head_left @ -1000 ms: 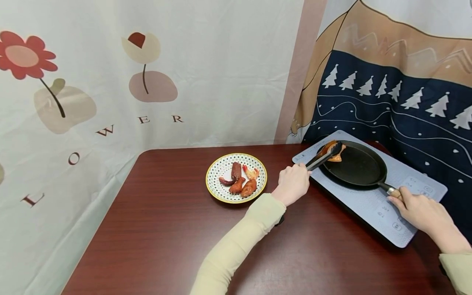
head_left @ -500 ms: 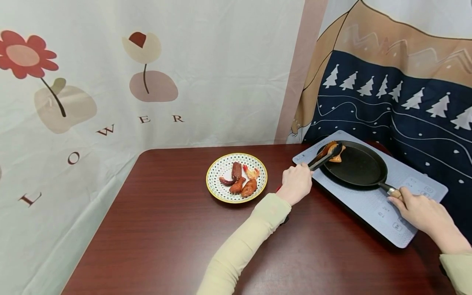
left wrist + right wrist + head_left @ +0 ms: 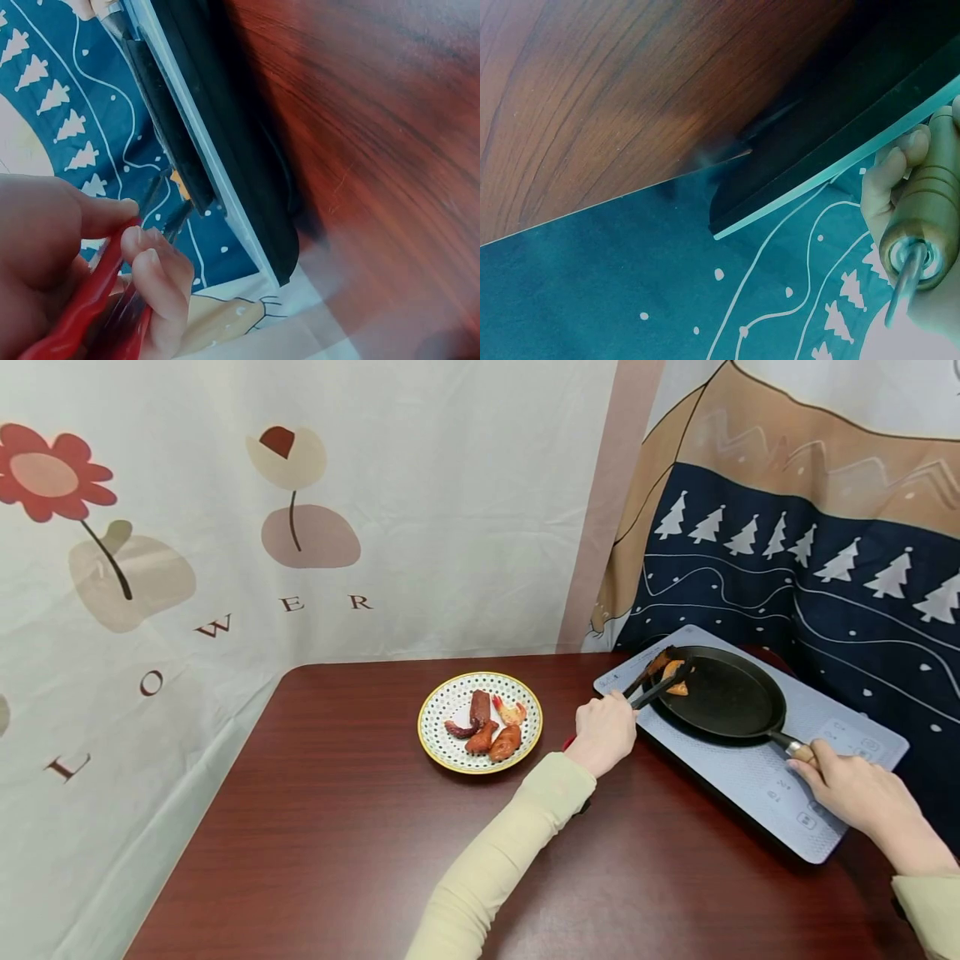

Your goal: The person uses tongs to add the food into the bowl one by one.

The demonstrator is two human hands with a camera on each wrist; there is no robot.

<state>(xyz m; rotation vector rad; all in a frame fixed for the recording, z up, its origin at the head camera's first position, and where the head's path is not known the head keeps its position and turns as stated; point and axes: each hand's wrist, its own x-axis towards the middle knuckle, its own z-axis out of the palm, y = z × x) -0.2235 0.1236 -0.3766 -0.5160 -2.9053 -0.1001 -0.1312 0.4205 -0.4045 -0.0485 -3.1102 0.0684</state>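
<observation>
My left hand (image 3: 606, 733) holds a pair of tongs (image 3: 660, 687) with red handles, fingers and thumb around them in the left wrist view. The black tips stand apart at the left side of a round black frying pan (image 3: 731, 697), with an orange-brown piece of food (image 3: 678, 690) between them. One tip partly covers this piece. My right hand (image 3: 870, 793) grips the pan's wooden handle (image 3: 930, 202). The pan sits on a flat grey-blue cooktop (image 3: 765, 777).
Left of the tongs, a dotted plate (image 3: 448, 703) with a yellow rim bears several pieces of food, among them a shrimp (image 3: 510, 712) and a brown chunk (image 3: 481, 706). The dark red table (image 3: 360, 827) runs to the front. Printed curtains (image 3: 465, 527) hang right behind.
The tong tips have spread apart, and the orange-brown piece has shifted slightly left. My left hand has edged right. The right hand keeps its grip on the handle.
</observation>
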